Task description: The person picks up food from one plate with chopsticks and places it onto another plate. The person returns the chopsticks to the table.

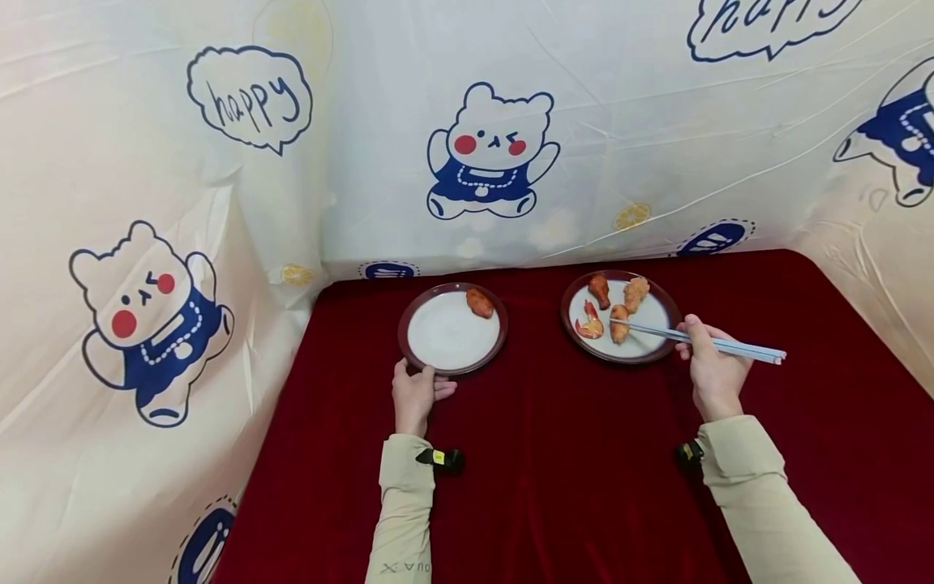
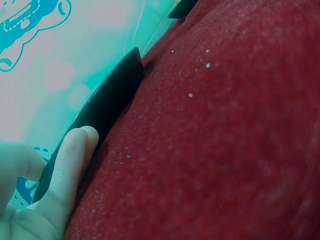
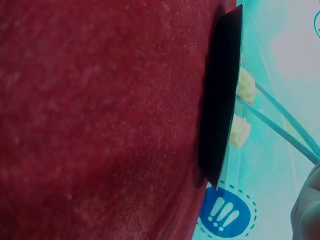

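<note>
The left hand (image 1: 416, 395) pinches the near rim of a plate (image 1: 447, 337); well to its right, the right hand (image 1: 717, 373) grips chopsticks (image 1: 753, 350), tips against a fried piece (image 1: 619, 332). Ahead-left of the right hand, this shares a second plate (image 1: 645, 346) with a shrimp (image 1: 592, 324).

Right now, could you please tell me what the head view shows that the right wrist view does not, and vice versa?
Only the head view shows the left hand holding the left round white plate with a brown rim, the glossy brown piece of food on it, and the beige fabric sleeves.

Only the right wrist view shows the dark outer wall of the right round white plate with a brown rim in low side profile.

Both share that plate, part of its food, the right hand, the slender pale-blue chopsticks and the dark-red tablecloth.
</note>
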Demonstrator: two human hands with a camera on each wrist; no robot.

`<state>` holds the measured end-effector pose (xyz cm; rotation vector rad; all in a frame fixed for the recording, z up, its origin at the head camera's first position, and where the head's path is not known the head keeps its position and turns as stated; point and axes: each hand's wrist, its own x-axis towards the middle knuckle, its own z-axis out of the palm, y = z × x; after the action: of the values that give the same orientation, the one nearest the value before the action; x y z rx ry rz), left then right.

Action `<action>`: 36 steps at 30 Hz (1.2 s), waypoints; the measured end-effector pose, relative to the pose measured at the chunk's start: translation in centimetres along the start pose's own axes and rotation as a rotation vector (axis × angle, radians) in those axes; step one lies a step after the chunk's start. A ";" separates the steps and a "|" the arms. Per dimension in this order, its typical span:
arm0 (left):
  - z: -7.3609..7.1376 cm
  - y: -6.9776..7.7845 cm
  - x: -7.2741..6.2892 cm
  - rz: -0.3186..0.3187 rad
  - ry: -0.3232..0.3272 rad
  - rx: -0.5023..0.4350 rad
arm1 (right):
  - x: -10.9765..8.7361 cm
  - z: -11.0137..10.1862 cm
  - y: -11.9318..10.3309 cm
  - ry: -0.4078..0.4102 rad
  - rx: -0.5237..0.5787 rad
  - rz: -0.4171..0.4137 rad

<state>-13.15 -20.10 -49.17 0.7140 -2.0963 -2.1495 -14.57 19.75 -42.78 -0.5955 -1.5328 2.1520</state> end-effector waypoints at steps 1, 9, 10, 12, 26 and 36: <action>0.0 0.0 0.0 0.002 -0.001 0.001 | 0.0 0.0 0.0 0.001 -0.006 0.000; 0.0 0.0 -0.1 0.007 0.000 -0.002 | 0.1 -0.1 -0.3 -0.001 -0.020 0.008; -0.1 0.0 0.0 0.005 0.000 0.000 | 0.1 -0.1 -0.3 -0.001 -0.022 0.012; -0.1 0.0 0.0 0.000 0.001 0.004 | 0.1 0.0 -0.4 -0.002 -0.029 0.021; 0.0 -0.1 0.1 0.000 0.008 -0.002 | -0.1 -0.1 -1.0 -0.024 -0.092 -0.119; 0.0 0.1 -0.1 -0.001 0.011 -0.008 | -0.9 0.3 -1.2 -0.155 -0.613 -0.396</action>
<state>-13.11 -20.07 -49.11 0.7253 -2.0817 -2.1476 -13.86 19.35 -41.46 -0.2692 -2.1979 1.4529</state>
